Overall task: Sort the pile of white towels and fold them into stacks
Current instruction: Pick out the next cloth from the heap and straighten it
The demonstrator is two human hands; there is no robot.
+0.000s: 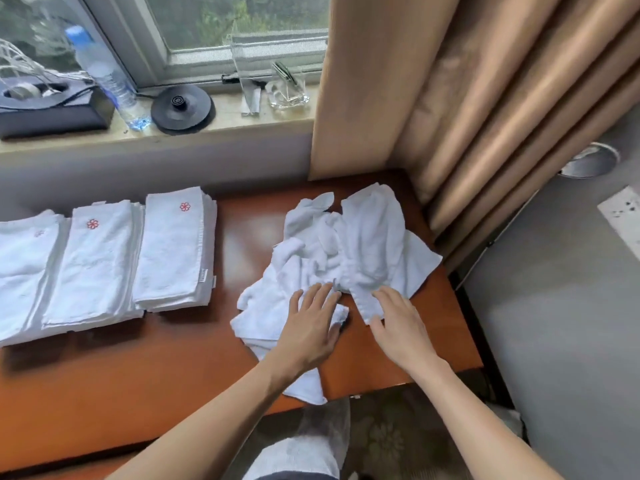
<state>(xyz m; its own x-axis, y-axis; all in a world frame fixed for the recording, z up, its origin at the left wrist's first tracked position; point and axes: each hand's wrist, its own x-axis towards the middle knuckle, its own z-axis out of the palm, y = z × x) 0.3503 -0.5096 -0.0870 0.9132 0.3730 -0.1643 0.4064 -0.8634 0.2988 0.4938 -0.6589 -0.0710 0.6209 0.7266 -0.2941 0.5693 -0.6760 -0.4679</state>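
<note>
A crumpled pile of white towels (346,251) lies on the right half of the wooden table (138,375). My left hand (311,327) rests flat, fingers straight, on the pile's near left part. My right hand (398,323) lies on the pile's near edge, and its fingertips touch a hanging towel flap; whether they pinch it is unclear. Three stacks of folded white towels stand side by side on the left: the right stack (176,247) and the middle stack (97,268) show a red flower mark, and the left stack (20,271) runs out of view.
A windowsill behind the table holds a black box (52,109), a water bottle (107,77), a round black kettle base (181,107) and a glass ashtray (287,93). Tan curtains (467,98) hang at the back right. The table's right edge meets a grey wall.
</note>
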